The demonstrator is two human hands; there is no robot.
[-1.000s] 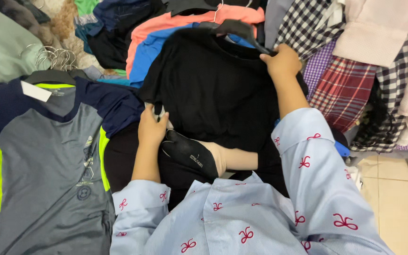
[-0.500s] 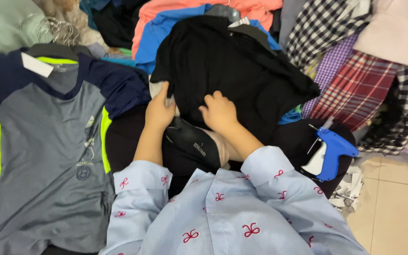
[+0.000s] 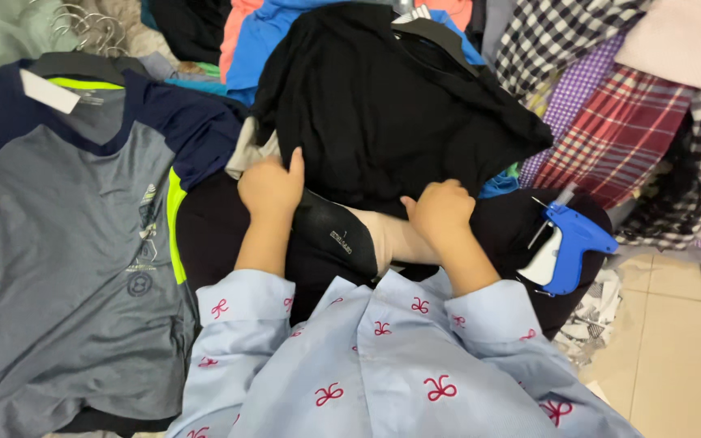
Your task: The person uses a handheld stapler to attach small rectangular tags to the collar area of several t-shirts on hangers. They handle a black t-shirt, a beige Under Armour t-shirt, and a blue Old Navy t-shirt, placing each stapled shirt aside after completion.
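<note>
A black garment on a black hanger [image 3: 391, 105] lies spread over a pile of clothes in front of me. My left hand [image 3: 271, 185] grips its lower left hem, thumb on top of the cloth. My right hand [image 3: 441, 212] is curled on its lower right hem. Between the hands lie a black folded piece with a small label [image 3: 336, 234] and a beige piece [image 3: 391, 237]. My sleeves are pale blue with red bows.
A grey, navy and neon-yellow sports shirt [image 3: 83, 243] on a hanger lies at the left. A blue tagging gun [image 3: 571, 243] rests at the right. Checked and plaid shirts [image 3: 610, 122] pile at the upper right; tiled floor [image 3: 659, 349] shows at the lower right.
My right hand came down from the hanger at the top of the black garment to its lower hem. The left hand stayed on the hem's left side.
</note>
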